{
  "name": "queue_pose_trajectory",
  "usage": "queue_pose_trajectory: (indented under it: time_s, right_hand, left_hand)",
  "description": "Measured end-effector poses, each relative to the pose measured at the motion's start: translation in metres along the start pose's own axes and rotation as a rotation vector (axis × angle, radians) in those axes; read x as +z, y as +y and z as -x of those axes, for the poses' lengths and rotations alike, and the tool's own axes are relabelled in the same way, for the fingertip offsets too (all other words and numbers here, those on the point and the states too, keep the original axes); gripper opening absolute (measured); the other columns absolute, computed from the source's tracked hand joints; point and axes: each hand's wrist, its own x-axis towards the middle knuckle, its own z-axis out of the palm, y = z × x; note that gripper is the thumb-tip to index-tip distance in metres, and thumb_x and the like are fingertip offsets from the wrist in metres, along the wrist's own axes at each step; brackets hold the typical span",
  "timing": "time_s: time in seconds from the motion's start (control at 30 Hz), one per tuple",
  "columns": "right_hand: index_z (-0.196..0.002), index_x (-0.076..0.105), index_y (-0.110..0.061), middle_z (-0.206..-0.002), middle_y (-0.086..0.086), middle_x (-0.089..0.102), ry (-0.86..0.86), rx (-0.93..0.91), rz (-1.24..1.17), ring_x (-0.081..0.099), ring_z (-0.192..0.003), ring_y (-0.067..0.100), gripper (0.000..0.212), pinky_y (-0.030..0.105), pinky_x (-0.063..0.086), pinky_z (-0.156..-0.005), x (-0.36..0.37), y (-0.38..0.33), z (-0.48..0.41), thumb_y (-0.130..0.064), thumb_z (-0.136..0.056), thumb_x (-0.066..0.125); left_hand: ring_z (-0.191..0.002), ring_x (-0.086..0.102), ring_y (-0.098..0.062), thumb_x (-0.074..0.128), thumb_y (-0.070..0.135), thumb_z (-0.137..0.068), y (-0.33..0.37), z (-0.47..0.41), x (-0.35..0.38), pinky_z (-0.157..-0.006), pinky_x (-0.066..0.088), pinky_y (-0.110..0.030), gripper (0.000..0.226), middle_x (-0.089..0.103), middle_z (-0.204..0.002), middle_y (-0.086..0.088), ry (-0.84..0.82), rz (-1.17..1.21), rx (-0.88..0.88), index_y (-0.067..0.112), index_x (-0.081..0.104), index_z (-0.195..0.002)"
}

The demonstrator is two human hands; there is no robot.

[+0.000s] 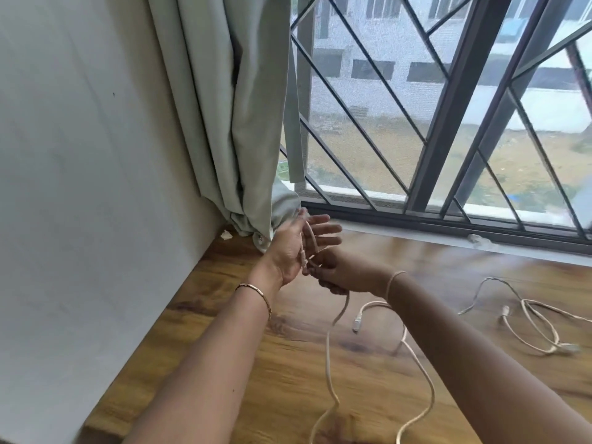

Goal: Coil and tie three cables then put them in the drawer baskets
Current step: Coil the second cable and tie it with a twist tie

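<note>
My left hand (299,243) is raised above the wooden table (224,315), palm up and fingers straight, with the end of a beige cable (328,354) laid across the palm. Just right of it, my right hand (336,272) grips the same cable where it leaves the palm. From there the cable hangs down and loops over the table toward the front edge; its white plug (357,322) lies under my right forearm. A second beige cable (531,322) lies loosely tangled at the right, and a thin whitish wire (480,291) runs beside it. No drawer or basket is in view.
A white wall stands on the left with a pale green curtain (230,123) bunched in the corner behind my hands. A barred window (448,123) runs along the table's far edge. A small white scrap (226,234) lies in the corner.
</note>
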Motion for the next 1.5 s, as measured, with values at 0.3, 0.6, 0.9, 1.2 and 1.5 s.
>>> queue_pose_trajectory:
  time_s: [0.3, 0.6, 0.9, 1.2, 1.5]
  right_hand:
    - [-0.087, 0.066, -0.007, -0.055, -0.001, 0.049, -0.027, 0.197, -0.345, 0.043, -0.039, 0.004, 0.014, 0.013, 0.034, -0.040, -0.029, -0.017, 0.018, -0.019, -0.093, 0.059]
    - [-0.099, 0.065, -0.001, -0.067, 0.010, 0.062, 0.228, 0.017, -0.140, 0.043, -0.040, 0.007, 0.012, 0.017, 0.034, -0.040, -0.063, -0.039, 0.013, -0.001, -0.089, 0.058]
    - [-0.081, 0.071, -0.008, -0.071, 0.005, 0.070, 0.451, -0.154, 0.172, 0.058, -0.058, 0.012, 0.025, 0.025, 0.047, -0.055, -0.073, -0.019, -0.017, -0.032, -0.079, 0.076]
    - [-0.074, 0.059, -0.031, -0.054, 0.000, 0.049, 0.434, -0.162, -0.087, 0.040, -0.046, 0.008, 0.036, 0.024, 0.034, -0.050, -0.013, 0.013, -0.022, -0.008, -0.097, 0.044]
    - [-0.099, 0.062, -0.015, -0.058, -0.007, 0.062, 0.046, -0.032, 0.114, 0.058, -0.059, 0.005, 0.021, 0.023, 0.046, -0.068, 0.020, 0.002, -0.002, -0.018, -0.100, 0.041]
  left_hand:
    - [-0.086, 0.071, -0.027, 0.025, 0.046, -0.102, -0.004, -0.018, -0.002, -0.087, 0.048, -0.045, 0.059, 0.074, -0.084, -0.011, 0.060, -0.428, 0.092, -0.003, 0.059, -0.106]
    - [-0.052, 0.062, -0.028, 0.021, 0.046, -0.102, -0.020, -0.011, -0.008, -0.092, 0.048, -0.051, 0.057, 0.061, -0.051, -0.012, -0.069, -0.460, -0.026, 0.001, 0.054, -0.091]
    - [-0.027, 0.024, -0.010, 0.020, 0.056, -0.098, -0.009, 0.000, -0.003, -0.067, 0.056, -0.031, 0.062, 0.026, -0.032, 0.002, -0.188, -0.069, -0.081, 0.010, 0.045, -0.064]
    - [-0.022, 0.027, -0.009, 0.027, 0.047, -0.101, 0.003, -0.011, 0.002, -0.056, 0.054, -0.024, 0.054, 0.034, -0.034, 0.000, -0.138, 0.394, 0.030, 0.008, 0.049, -0.069]
    - [-0.035, 0.040, -0.010, 0.029, 0.041, -0.103, 0.003, -0.017, -0.001, -0.055, 0.055, -0.025, 0.056, 0.044, -0.048, -0.001, 0.106, 0.342, 0.158, 0.002, 0.062, -0.079]
